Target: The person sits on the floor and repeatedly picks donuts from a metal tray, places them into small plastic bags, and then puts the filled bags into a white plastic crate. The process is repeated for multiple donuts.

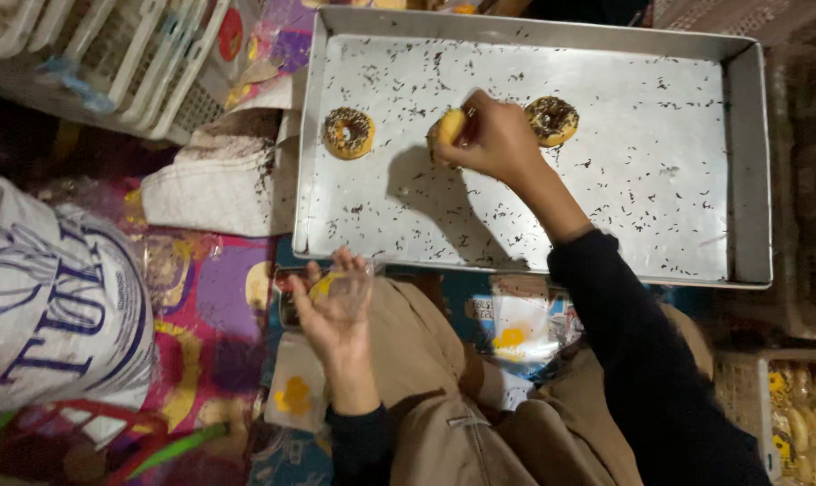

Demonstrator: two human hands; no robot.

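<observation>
The right hand (496,139) pinches a doughnut (447,131) above the metal tray (750,162). The left hand (336,310), fingers spread, holds a clear plastic bag (354,283).

Most of the metal tray (741,162) floor lay open, strewn only with chocolate sprinkles (642,207). Two topped doughnuts (349,132) (552,120) stood well apart near the far side, the right hand (493,139) between them. Raised tray walls barred sideways entry; a folded cloth (219,175) crowded the left edge.

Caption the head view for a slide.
Right hand lifts a doughnut from a sprinkle-strewn metal tray; left hand holds a clear plastic bag.
</observation>
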